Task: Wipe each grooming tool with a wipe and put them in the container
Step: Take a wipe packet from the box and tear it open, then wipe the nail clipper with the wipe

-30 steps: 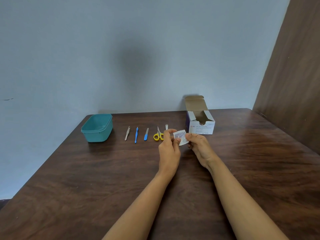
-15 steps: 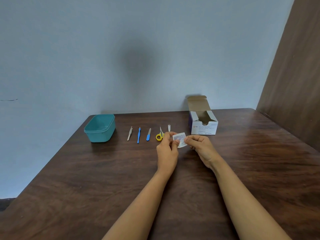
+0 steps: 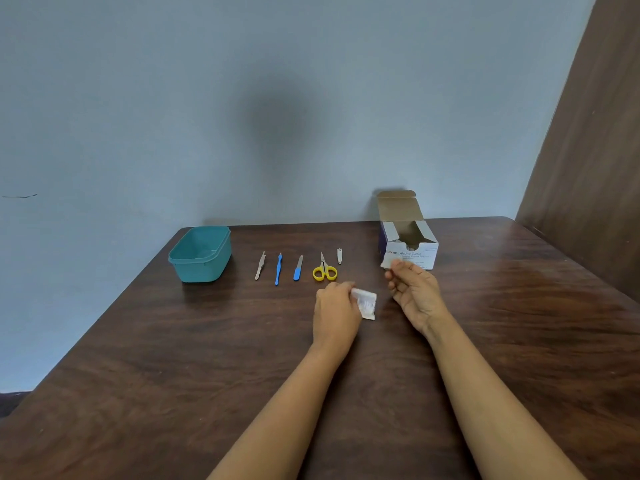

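My left hand (image 3: 335,313) pinches a white swab packet (image 3: 366,302) just above the table. My right hand (image 3: 414,292) holds a small torn-off white strip (image 3: 389,262) between thumb and finger, in front of the swab box. Lined up beyond my hands lie metal tweezers (image 3: 260,265), a thin blue tool (image 3: 278,268), a blue-handled nail file (image 3: 298,268), yellow-handled scissors (image 3: 324,270) and a small nail clipper (image 3: 339,256). A teal plastic container (image 3: 201,254) stands open at the far left with nothing visible in it.
An open cardboard box of alcohol swabs (image 3: 408,242) stands at the back right, lid flap up. The dark wooden table (image 3: 173,358) ends at a blue wall behind and a brown panel (image 3: 595,150) on the right.
The packet was held by both hands together; now the hands have pulled apart, the right one up and right with a torn strip, the left keeping the packet.
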